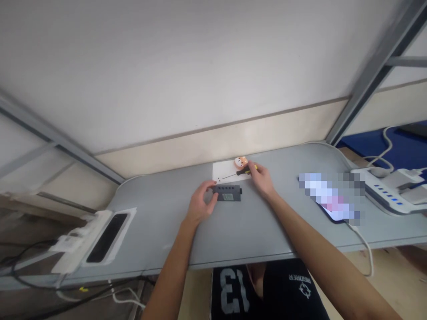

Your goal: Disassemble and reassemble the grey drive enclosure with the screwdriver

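Observation:
A dark grey rectangular device [228, 193] with a row of slots and a pale label lies on the grey table. My left hand [201, 202] grips its left end between thumb and fingers. Beyond it lies a white paper [222, 169] with a few small dark specks near its left front corner. My right hand [262, 178] holds a screwdriver [242, 172] with a black and yellow handle, its thin shaft pointing left over the paper. A small orange and white animal-faced object [240, 162] sits at the paper's back edge, beside my right fingers.
A lit phone [327, 198] with a cable lies to the right, near a white power strip [383, 193]. On the left are a dark phone [107, 238] and another white power strip [82, 244]. A wall stands behind the table [150, 222]; metal posts rise at both sides.

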A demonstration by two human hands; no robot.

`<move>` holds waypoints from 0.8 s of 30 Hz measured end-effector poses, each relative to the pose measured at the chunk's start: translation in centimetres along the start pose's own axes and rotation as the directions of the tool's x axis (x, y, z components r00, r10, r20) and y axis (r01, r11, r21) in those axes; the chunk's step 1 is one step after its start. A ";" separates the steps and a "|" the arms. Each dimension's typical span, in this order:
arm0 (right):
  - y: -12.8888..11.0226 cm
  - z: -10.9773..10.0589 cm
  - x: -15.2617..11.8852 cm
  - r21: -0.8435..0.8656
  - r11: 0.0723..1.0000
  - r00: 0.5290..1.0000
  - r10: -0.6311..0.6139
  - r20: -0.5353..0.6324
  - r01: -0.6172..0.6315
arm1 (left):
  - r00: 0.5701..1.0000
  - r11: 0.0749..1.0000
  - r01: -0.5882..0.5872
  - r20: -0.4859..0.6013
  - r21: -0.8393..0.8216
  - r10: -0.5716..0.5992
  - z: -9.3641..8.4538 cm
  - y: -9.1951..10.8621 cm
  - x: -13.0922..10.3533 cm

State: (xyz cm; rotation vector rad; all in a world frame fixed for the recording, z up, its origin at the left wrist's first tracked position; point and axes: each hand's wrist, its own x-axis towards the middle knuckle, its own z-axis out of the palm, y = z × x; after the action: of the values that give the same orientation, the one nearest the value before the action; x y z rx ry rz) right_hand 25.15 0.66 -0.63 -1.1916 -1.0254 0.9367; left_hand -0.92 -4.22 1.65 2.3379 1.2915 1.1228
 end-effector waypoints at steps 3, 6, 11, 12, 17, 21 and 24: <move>0.0 -0.1 -0.1 -0.046 0.999 1.000 -0.011 0.025 0.013 | 1.000 0.999 0.026 -0.015 -0.022 -0.026 0.2 0.1 0.1; 0.0 -0.2 -0.3 -0.051 0.999 0.999 -0.006 0.046 0.009 | 0.999 0.995 0.036 -0.015 -0.095 -0.037 0.4 -0.1 0.2; 0.0 -0.2 -0.4 -0.081 0.997 0.997 0.015 0.079 -0.009 | 0.997 0.982 0.074 -0.022 -0.176 -0.079 1.1 -0.3 0.2; 0.0 -0.2 -0.5 -0.079 0.997 0.997 0.015 0.081 -0.009 | 0.995 0.978 0.092 -0.021 -0.186 -0.097 1.4 -0.3 0.2; -0.3 -0.1 -0.5 -0.027 1.000 0.997 0.017 0.079 -0.015 | 0.980 0.962 0.190 0.093 -0.198 -0.175 2.3 -0.4 0.2; -0.4 0.0 -0.4 -0.038 0.999 0.998 0.021 0.064 -0.019 | 0.971 0.964 0.199 0.169 -0.174 -0.170 2.3 -0.3 0.3; -0.5 -0.1 -0.3 -0.070 0.997 0.999 0.034 0.035 -0.031 | 0.971 0.970 0.177 0.188 -0.169 -0.144 2.3 -0.1 0.4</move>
State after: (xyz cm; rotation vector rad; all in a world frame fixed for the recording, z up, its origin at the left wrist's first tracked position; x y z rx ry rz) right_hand 25.15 0.33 -0.22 -1.2564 -1.0774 0.9573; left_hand 0.83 -3.53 0.20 2.1028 1.2327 0.9222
